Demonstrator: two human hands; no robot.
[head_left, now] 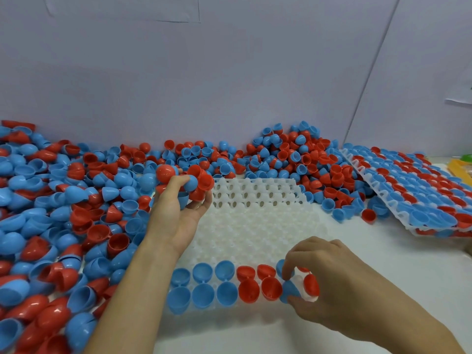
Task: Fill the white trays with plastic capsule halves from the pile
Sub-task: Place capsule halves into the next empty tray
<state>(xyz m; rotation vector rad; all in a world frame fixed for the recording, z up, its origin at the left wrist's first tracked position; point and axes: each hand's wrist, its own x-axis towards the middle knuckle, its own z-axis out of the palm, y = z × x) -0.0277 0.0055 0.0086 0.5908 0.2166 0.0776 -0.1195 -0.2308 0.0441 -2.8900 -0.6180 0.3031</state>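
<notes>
A white tray (pixel 258 221) with rows of pegs lies in front of me. Its two nearest rows hold blue capsule halves (pixel 203 293) on the left and red capsule halves (pixel 249 290) beside them. My left hand (pixel 178 213) hovers over the tray's left edge, palm up, shut on a bunch of red and blue capsule halves (pixel 194 182). My right hand (pixel 329 284) rests at the near row's right end, fingers pinching a blue capsule half (pixel 290 290), with a red half (pixel 311 284) tucked in the palm. A big pile of capsule halves (pixel 63 213) covers the left side and the back.
A filled white tray (pixel 419 190) of red and blue halves lies tilted at the right, on another filled tray. A grey wall stands right behind the pile. A yellow object (pixel 459 169) sits at the far right edge. Loose halves (pixel 342 213) lie between the two trays.
</notes>
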